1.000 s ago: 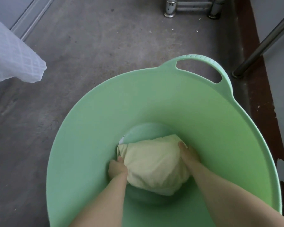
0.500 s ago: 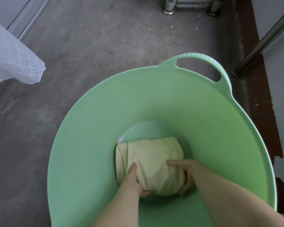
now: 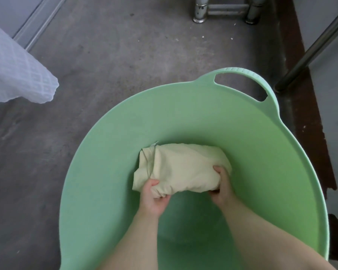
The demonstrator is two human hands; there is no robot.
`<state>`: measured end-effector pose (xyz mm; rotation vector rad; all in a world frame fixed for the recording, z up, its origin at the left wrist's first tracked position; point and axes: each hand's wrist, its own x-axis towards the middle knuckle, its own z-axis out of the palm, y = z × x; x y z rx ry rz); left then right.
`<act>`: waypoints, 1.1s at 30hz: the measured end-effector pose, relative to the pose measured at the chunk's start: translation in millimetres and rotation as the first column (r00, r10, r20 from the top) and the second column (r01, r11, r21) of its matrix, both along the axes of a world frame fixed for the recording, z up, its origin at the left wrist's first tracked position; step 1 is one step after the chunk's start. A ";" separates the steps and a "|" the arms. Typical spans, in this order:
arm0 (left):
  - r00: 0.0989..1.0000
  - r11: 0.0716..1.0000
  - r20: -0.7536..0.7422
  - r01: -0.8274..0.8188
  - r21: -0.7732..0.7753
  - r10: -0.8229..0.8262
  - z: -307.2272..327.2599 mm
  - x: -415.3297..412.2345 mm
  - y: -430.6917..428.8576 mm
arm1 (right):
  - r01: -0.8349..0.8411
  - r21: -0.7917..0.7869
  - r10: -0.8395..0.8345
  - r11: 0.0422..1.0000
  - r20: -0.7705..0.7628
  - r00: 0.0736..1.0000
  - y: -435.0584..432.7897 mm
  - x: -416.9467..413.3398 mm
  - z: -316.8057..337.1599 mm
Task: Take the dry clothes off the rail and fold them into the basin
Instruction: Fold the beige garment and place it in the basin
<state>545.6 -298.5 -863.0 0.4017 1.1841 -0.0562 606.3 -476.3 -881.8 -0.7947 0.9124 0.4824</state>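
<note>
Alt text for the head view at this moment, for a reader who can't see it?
The left hand and right hand grip the near edge of a folded pale yellow cloth inside a green basin on a concrete floor. White mesh fabric hangs at left; chrome legs stand at top.

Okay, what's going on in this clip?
A person reaches into a green basin on a concrete floor. A folded pale yellow garment lies in the bottom of the basin. The left hand and right hand each grip the garment's near edge. A white waffle-textured cloth hangs at the left.
</note>
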 end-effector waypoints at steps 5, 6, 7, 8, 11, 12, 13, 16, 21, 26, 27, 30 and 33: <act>0.981 0.997 -0.186 0.042 -0.066 -0.053 -17.4 -24.9 -1.5 | -0.274 -0.265 0.201 0.924 -0.275 0.940 -25.2 -18.4 -61.3; 0.972 0.996 -0.226 0.038 -0.081 -0.056 -20.9 -28.8 -0.7 | -0.301 -0.243 0.223 0.922 -0.301 0.927 -30.6 -19.3 -65.5; 0.968 0.994 -0.241 0.040 -0.102 -0.064 -22.7 -30.8 -0.8 | -0.317 -0.210 0.244 0.925 -0.312 0.918 -30.5 -18.4 -60.4; 0.968 0.991 -0.237 0.056 -0.121 -0.084 -25.2 -30.2 -0.4 | -0.318 -0.181 0.256 0.931 -0.300 0.919 -24.1 -16.3 -39.8; 0.968 0.983 -0.216 0.093 -0.158 -0.127 -31.8 -15.1 1.1 | -0.250 -0.173 0.202 0.953 -0.253 0.946 -16.8 -13.0 -25.1; 0.965 0.987 -0.235 0.087 -0.133 -0.117 -35.5 -10.1 1.4 | -0.239 -0.195 0.193 0.951 -0.227 0.954 -14.5 -11.9 -23.7; 0.967 0.992 -0.233 0.083 -0.095 -0.103 -40.8 -5.9 1.5 | -0.238 -0.246 0.191 0.940 -0.199 0.961 -13.2 -11.1 -25.0; 0.992 0.997 -0.102 0.075 0.004 -0.074 -47.8 2.2 3.8 | -0.175 -0.408 0.152 0.896 -0.088 0.984 -12.5 -9.1 -28.0; 0.982 0.985 -0.084 0.173 0.026 -0.170 -49.8 13.1 10.8 | -0.183 -0.383 0.159 0.906 -0.092 0.983 -17.3 -6.4 -36.1; 0.943 0.968 -0.283 0.218 0.124 -0.176 -64.7 10.8 19.9 | -0.202 -0.254 0.178 0.946 -0.113 0.977 -19.9 6.8 -44.3; 0.949 0.970 -0.266 0.208 0.128 -0.168 -62.2 12.7 20.1 | -0.190 -0.242 0.170 0.951 -0.102 0.980 -20.1 9.9 -44.4; 0.964 0.970 -0.209 0.196 0.144 -0.164 -49.6 23.8 18.6 | -0.045 -0.174 0.039 0.984 -0.043 0.998 -23.1 20.6 -44.9; 0.928 0.941 -0.298 0.287 0.182 -0.225 -61.5 32.4 19.5 | -0.028 -0.288 0.008 0.957 -0.069 0.998 -21.6 28.5 -51.3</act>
